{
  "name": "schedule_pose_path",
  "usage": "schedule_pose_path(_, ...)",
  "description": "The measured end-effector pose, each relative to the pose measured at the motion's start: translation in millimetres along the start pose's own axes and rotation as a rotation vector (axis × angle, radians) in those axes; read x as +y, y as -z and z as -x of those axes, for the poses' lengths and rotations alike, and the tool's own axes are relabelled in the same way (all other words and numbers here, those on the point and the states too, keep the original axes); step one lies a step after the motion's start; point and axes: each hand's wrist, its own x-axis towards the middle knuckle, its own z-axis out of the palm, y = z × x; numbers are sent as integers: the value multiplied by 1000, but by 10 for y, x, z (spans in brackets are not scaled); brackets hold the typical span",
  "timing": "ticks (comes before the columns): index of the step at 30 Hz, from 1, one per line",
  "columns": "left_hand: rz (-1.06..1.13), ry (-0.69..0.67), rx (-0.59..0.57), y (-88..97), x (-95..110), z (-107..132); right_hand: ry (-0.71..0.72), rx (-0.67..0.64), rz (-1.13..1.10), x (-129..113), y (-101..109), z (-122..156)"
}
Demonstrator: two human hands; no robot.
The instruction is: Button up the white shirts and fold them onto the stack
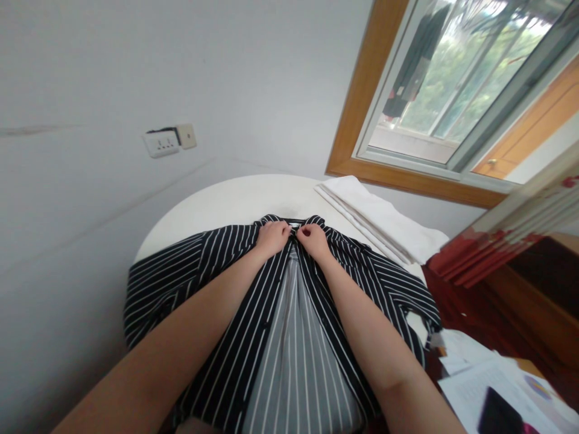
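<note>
A black shirt with white stripes [235, 337] lies spread over a round white table [266, 193], its collar toward the wall and its sleeves out to both sides. The front hangs apart below the collar, baring the greyish striped inside. At the neck, my left hand [273, 236] has its fingers closed on the collar's left edge. Close beside it, my right hand [313, 240] pinches the opposite edge just under the collar. Their fingertips nearly meet, and the fabric between them is mostly covered.
Folded white cloth [384, 220] rests on the table's right side by the window frame [407, 184]. Papers [493, 386] and a dark phone-like object [500, 413] are at lower right. A wall socket [161, 143] is behind left; a red-and-white curtain [488, 253] hangs right.
</note>
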Motion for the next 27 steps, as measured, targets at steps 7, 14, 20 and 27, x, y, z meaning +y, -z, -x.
schedule_pose_path(7,15,0,5,-2,-3,3,13,-59,-51,28,31,-17)
schedule_pose_path(14,1,-14,19,-29,-21,-9,9,-56,-27,-39,8,-15)
schedule_pose_path(20,-22,-13,13,-38,-26,-14,17,-14,-19,-33,-28,10)
schedule_pose_path(27,-12,-7,15,-36,-21,-19,-5,-21,-10,-3,-44,4)
